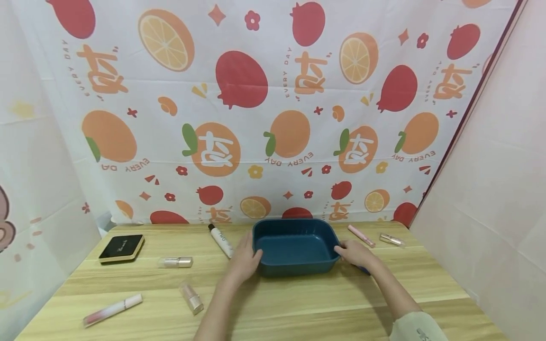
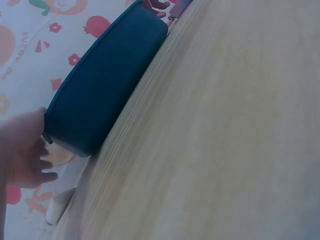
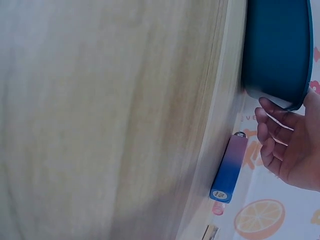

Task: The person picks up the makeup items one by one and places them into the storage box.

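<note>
A dark teal plastic storage bin (image 1: 294,270), open at the top with no contents visible, is at the back middle of the table. My left hand (image 1: 244,260) grips its left end, thumb over the rim, other fingers outside. At the opposite end my right hand (image 1: 356,252) pinches the rim between thumb and fingers; the right wrist view shows the remaining fingers (image 3: 270,150) loosely bent. A white tube with a black cap (image 1: 221,240) lies beside the left hand. Close to the right hand is a blue and pink box (image 3: 230,167), mostly hidden in the head view.
A black compact with gold edges (image 1: 122,248), a lipstick (image 1: 176,262), another lipstick (image 1: 192,298) and a pink lip gloss tube (image 1: 113,310) lie at left. On the right are a pink tube (image 1: 361,236) and a clear-capped lipstick (image 1: 391,240). A fruit-print curtain (image 1: 273,189) hangs behind.
</note>
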`<state>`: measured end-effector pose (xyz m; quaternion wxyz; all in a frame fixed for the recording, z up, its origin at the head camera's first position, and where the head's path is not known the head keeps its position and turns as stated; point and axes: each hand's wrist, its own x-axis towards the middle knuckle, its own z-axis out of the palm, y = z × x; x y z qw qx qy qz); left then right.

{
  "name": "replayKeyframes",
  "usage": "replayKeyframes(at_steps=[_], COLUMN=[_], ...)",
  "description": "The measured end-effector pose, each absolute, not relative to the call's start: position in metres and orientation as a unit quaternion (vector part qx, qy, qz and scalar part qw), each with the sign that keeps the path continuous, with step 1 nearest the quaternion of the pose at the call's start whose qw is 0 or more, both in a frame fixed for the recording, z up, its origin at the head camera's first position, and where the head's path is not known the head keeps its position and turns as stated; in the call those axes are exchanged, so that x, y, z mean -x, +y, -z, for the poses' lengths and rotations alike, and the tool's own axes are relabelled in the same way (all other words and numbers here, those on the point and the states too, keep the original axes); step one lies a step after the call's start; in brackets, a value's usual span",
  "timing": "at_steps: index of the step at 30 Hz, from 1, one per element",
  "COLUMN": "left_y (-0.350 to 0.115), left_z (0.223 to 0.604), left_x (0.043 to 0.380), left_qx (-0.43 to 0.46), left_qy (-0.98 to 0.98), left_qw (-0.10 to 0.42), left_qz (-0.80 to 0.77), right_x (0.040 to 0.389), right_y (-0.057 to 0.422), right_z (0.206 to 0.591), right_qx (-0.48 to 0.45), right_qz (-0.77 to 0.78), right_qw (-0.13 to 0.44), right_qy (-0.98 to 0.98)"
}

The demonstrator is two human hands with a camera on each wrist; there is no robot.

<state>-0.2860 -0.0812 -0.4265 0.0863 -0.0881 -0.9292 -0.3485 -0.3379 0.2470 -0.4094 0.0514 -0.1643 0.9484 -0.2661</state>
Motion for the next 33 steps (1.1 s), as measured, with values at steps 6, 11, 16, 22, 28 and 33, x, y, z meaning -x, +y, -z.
replayKeyframes(at_steps=[6, 11, 16, 22, 28, 33], left_y=[-0.076, -0.073, -0.073, -0.074, -0.077, -0.079], left_z=[0.429, 0.430, 0.430, 0.429, 0.429, 0.428], left_x=[0.285, 0.284, 0.282, 0.283, 0.284, 0.283], left_qx=[0.121, 0.117, 0.114, 0.113, 0.116, 0.116], left_qy=[-0.938, -0.943, -0.941, -0.940, -0.941, -0.940], left_qw=[0.086, 0.083, 0.089, 0.093, 0.087, 0.087], left_qz=[0.313, 0.301, 0.307, 0.307, 0.305, 0.309], right_x=[0.338, 0.337, 0.339, 0.341, 0.340, 0.336], right_y=[0.250, 0.253, 0.259, 0.265, 0.268, 0.271], right_z=[0.409, 0.409, 0.409, 0.402, 0.398, 0.396], right_qx=[0.164, 0.164, 0.162, 0.150, 0.136, 0.153], right_qz=[0.261, 0.257, 0.248, 0.252, 0.270, 0.256], right_qw=[0.042, 0.041, 0.022, -0.025, -0.031, -0.046], right_qy=[0.951, 0.951, 0.955, 0.956, 0.953, 0.953])
